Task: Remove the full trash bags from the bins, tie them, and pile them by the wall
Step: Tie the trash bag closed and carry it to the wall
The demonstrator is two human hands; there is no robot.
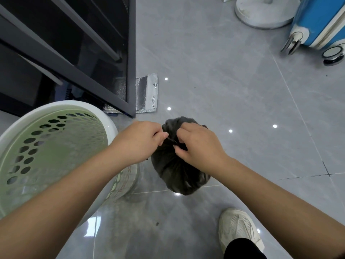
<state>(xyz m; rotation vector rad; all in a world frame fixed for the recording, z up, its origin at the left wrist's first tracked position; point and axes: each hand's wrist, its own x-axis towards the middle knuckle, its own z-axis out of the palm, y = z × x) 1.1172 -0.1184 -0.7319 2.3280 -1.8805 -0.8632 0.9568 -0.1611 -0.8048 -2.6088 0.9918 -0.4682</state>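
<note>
A full dark grey trash bag (177,172) stands on the grey tiled floor in the middle of the view, its top gathered into folds. My left hand (141,140) pinches one strip of the bag's neck from the left. My right hand (197,144) pinches the other strip from the right, fingers curled over the bag's top. The two hands nearly meet above the bag. A pale green perforated bin (46,146) with a white rim stands to the left of the bag, with no bag inside it.
A dark metal-framed cabinet (74,53) fills the upper left, with a silver foil pouch (146,94) lying at its foot. A blue suitcase (321,21) and a round white base (261,14) stand at the upper right. My white shoe (239,228) is at the lower right.
</note>
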